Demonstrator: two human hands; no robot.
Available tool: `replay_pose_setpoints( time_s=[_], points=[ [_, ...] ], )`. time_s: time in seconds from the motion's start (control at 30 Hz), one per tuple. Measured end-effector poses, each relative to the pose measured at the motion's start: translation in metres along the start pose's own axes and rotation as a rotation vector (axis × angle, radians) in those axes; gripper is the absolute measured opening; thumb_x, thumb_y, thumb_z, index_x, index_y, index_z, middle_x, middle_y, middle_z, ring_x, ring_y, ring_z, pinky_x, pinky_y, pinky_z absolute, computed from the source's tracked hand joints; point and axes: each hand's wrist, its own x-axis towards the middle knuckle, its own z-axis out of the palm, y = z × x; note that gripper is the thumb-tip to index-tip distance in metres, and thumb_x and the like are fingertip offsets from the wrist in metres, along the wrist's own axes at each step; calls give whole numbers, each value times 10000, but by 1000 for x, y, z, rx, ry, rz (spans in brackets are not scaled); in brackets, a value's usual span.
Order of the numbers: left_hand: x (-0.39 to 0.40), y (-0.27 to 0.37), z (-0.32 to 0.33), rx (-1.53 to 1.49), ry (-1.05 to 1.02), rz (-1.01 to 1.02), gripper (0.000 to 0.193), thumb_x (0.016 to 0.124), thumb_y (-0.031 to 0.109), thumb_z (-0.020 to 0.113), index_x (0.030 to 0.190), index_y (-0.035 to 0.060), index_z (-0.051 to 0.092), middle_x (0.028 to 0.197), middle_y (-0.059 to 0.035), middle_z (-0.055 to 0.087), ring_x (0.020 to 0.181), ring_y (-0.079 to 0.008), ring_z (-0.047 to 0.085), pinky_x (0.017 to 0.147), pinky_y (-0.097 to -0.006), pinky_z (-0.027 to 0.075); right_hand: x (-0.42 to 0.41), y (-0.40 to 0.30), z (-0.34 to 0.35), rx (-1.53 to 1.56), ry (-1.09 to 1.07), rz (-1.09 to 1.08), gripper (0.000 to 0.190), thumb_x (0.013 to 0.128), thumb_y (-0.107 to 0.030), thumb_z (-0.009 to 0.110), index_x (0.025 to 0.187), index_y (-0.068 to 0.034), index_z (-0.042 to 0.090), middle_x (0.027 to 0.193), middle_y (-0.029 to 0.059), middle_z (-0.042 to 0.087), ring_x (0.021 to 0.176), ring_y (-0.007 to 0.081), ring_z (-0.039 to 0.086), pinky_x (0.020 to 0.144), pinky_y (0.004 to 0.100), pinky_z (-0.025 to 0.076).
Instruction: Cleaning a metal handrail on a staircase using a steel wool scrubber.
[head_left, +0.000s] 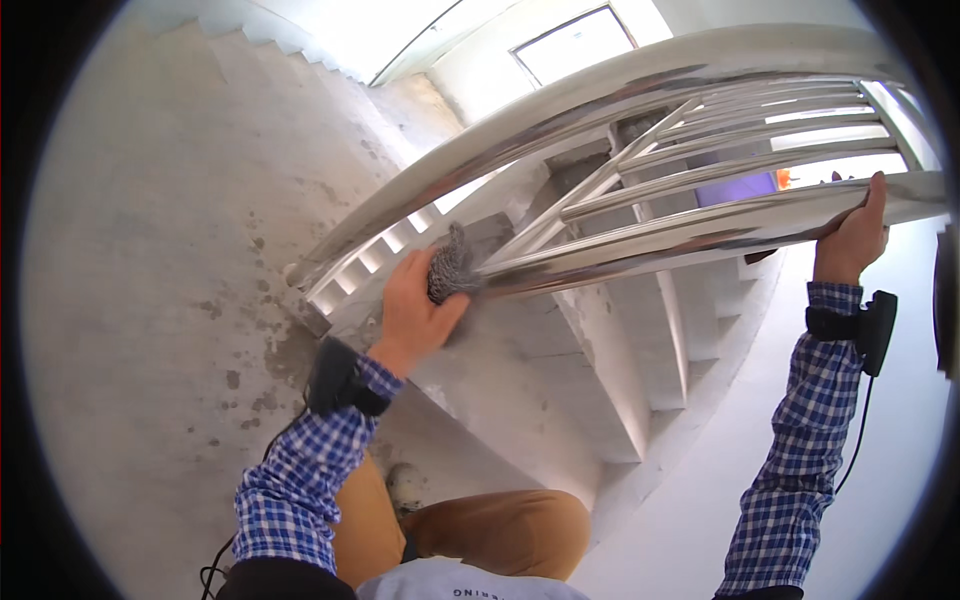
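A grey knitted-looking cloth or scouring pad (451, 270) is held in my left hand (420, 307), close against the near lower end of the shiny metal railing (600, 259). My right hand (853, 234) rests around the railing's thick lower tube at the far right, thumb or finger over its upper side; nothing else shows in it. Thin metal bars and a slanted post join this tube to the thick curved upper tube (592, 112). The fingers of my left hand are partly hidden by the grey material.
Bare concrete stairs (517, 375) curve below and beyond the railing. A stained concrete wall or floor surface (172, 247) spans the left. A white wall (675, 495) stands at the right, a bright window (576, 45) at the top. Cables hang from dark devices strapped on both wrists.
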Motion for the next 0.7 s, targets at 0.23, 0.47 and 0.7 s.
replay_pose_setpoints(
  time_s=[0.23, 0.47, 0.7],
  points=[
    [160, 150, 31, 334, 335, 668, 748, 603, 295, 772, 1179, -40, 433, 1049, -186, 517, 977, -328, 496, 825, -407, 426, 24, 21, -9, 11, -40, 71, 463, 790, -167, 670, 1008, 125, 384, 946, 191, 539, 787, 334, 633, 654, 400, 561],
    [112, 28, 11, 378, 437, 454, 677, 534, 150, 784, 1137, 24, 503, 993, -150, 568, 924, -326, 552, 814, -404, 450, 15, 2, -4, -38, -53, 64, 415, 801, -203, 668, 992, 112, 479, 886, 156, 565, 773, 286, 632, 679, 358, 541],
    [58, -77, -29, 529, 344, 163, 692, 471, 192, 803, 1081, 42, 513, 972, -161, 534, 913, -366, 510, 805, -432, 436, -13, 3, 17, 24, 117, 0, 439, 795, -201, 668, 1081, 66, 469, 1011, 153, 541, 798, 210, 577, 652, 327, 512]
  ],
)
